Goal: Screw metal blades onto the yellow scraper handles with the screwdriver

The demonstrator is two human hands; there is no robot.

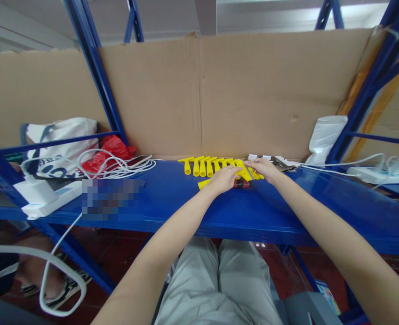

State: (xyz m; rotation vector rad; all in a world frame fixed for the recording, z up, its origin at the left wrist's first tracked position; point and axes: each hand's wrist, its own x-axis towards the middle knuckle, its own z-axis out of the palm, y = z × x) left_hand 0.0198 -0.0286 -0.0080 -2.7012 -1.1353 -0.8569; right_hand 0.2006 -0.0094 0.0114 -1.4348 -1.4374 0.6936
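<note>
Yellow plastic pieces (202,168), each with a round tube end and a narrow arm, stand in a row on the blue shelf at the foot of the cardboard. At the row's right end, a flat-sided yellow plastic piece (244,172) is tilted between my hands. My left hand (222,179) reaches its near left side with fingers closed against it. From the right, my right hand (263,168) pinches near its upper edge. Another yellow part (203,184) shows partly beneath my left hand. Just below the piece lies a red-and-black tool (242,184), partly hidden. Small yellow bits (256,174) lie under my right hand.
Dark and white flat items (282,163) lie beyond my right hand. A white pouch (325,140) leans at the right post. Leftward are coiled white cables (124,168), a red bag (109,151), a cloth bag (62,149) and a power strip (55,201). A cardboard wall (253,90) closes the back.
</note>
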